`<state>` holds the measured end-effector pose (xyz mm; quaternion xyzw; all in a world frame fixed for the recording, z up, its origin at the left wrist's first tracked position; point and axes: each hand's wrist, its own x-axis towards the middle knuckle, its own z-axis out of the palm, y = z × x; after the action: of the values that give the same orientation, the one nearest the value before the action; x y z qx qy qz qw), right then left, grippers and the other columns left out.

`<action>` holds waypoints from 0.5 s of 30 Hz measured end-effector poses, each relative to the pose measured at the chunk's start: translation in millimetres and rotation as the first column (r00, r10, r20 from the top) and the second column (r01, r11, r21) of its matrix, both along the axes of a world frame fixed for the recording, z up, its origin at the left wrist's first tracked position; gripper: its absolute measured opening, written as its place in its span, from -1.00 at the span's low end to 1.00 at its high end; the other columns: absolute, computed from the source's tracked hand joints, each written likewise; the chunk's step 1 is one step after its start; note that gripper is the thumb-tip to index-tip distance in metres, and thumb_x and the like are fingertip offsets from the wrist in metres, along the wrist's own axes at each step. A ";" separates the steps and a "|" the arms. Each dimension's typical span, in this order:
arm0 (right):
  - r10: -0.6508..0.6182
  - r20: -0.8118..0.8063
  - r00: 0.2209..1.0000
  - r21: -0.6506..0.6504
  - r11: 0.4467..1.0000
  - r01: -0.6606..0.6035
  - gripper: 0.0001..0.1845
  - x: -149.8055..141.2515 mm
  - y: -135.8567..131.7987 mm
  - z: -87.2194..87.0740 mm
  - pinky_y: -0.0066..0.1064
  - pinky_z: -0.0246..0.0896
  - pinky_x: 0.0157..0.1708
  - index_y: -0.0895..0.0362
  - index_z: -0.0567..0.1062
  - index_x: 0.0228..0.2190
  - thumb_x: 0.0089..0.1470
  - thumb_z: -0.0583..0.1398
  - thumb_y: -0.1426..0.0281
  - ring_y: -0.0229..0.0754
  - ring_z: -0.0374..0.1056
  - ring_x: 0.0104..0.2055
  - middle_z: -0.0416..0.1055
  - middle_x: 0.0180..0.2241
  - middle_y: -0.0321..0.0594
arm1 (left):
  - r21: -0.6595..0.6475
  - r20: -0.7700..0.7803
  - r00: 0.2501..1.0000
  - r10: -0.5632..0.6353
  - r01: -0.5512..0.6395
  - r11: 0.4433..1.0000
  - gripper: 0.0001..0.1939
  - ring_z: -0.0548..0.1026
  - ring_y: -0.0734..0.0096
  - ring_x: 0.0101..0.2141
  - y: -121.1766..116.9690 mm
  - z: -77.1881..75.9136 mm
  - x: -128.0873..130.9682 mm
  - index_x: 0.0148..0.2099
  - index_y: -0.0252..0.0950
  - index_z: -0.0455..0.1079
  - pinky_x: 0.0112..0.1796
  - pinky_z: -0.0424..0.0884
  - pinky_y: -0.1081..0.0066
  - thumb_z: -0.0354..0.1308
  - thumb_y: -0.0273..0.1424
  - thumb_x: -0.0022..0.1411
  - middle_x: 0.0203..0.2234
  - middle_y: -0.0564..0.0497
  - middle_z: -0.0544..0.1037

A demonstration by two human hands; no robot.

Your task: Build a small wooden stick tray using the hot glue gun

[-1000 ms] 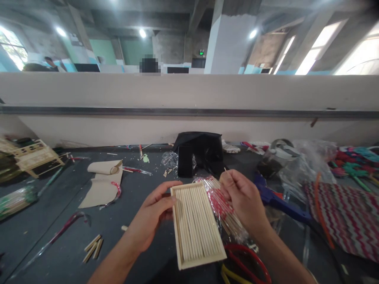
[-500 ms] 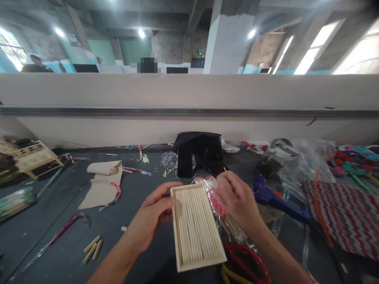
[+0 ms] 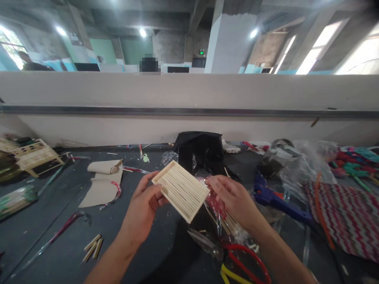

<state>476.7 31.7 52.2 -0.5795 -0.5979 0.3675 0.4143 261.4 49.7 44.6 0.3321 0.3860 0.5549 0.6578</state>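
Observation:
A small rectangular tray [image 3: 182, 191] made of pale round wooden sticks, with a low rim, is tilted in the air. My left hand [image 3: 145, 207] pinches its left corner between thumb and fingers. By the opposite corner, my right hand [image 3: 229, 195] is closed; the tip of a thin wooden stick [image 3: 226, 172] pokes out above its fingers. Whether these fingertips touch the tray is hard to tell. Below that hand lies a clear plastic packet of sticks [image 3: 226, 221]. Scissors [image 3: 245, 260] with red and yellow handles lie nearer me, blades pointing left.
Several short cut sticks [image 3: 94, 247] lie at the left front, near a curled sheet of beige paper [image 3: 102, 189]. A blue glue gun [image 3: 281, 205], a tape roll [image 3: 280, 148] and striped fabric [image 3: 343, 217] sit right. Black material [image 3: 201, 144] stands by the partition [image 3: 148, 92].
The tray has been lifted away from me and turned, its near end swinging right and up, uncovering the scissor blades. My right hand has lowered toward the tray's right corner.

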 end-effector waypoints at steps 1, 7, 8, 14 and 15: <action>0.017 0.001 1.000 -0.011 1.000 -0.017 -0.67 -1.0 0.3 -0.2 -0.51 0.09 -0.62 0.14 0.46 -0.36 0.15 0.07 0.14 -0.27 0.29 -0.51 0.41 -0.49 -0.26 | 0.007 0.002 1.000 -0.008 0.008 1.000 -0.69 0.50 0.39 -0.39 0.4 -0.4 -0.5 -0.10 -0.22 0.28 -0.41 0.41 0.42 0.16 -0.45 0.07 -0.37 0.03 0.54; 0.024 -0.077 0.997 0.034 0.999 -0.021 -0.81 -3.2 0.5 0.1 -0.47 0.25 -0.42 0.12 0.51 -0.34 0.06 0.17 0.28 -0.24 0.36 -0.39 0.47 -0.41 -0.26 | -0.016 -0.054 0.986 -0.155 0.154 0.988 -0.77 0.48 0.44 -0.43 1.1 2.4 -8.5 -0.15 -0.22 0.29 -0.39 0.41 0.45 0.16 -0.41 0.10 -0.42 0.06 0.52; 0.033 -0.077 0.996 0.053 0.998 -0.029 -0.82 -2.8 0.2 0.1 -0.46 0.25 -0.38 0.12 0.52 -0.35 0.05 0.18 0.29 -0.23 0.36 -0.37 0.48 -0.39 -0.25 | -0.024 -0.081 0.980 -0.183 0.182 0.983 -0.79 0.48 0.44 -0.42 1.3 3.7 -10.8 -0.16 -0.23 0.31 -0.39 0.40 0.46 0.17 -0.38 0.12 -0.42 0.06 0.52; 0.108 -0.048 0.993 0.099 0.990 -0.103 -0.88 -1.8 -2.3 -1.6 -0.41 0.19 -0.35 0.11 0.54 -0.46 0.01 0.23 0.33 -0.21 0.33 -0.36 0.47 -0.44 -0.27 | -0.037 -0.306 0.890 -0.339 0.345 0.938 -0.72 0.50 0.39 -0.33 2.1 7.5 -19.7 -0.10 -0.25 0.42 -0.31 0.39 0.45 0.20 -0.28 0.14 -0.31 -0.02 0.57; 0.100 -0.061 0.993 0.108 0.990 -0.093 -0.88 -2.1 -2.8 -1.5 -0.41 0.18 -0.35 0.12 0.53 -0.49 0.00 0.24 0.34 -0.22 0.32 -0.36 0.46 -0.44 -0.27 | -0.025 -0.325 0.883 -0.340 0.351 0.936 -0.72 0.50 0.38 -0.32 2.1 6.8 -19.8 -0.09 -0.25 0.43 -0.30 0.39 0.45 0.20 -0.28 0.15 -0.31 -0.01 0.57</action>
<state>474.5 28.9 50.6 -0.5148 -0.6298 0.3743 0.4453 241.6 51.8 51.4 0.4934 0.4138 0.3733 0.6678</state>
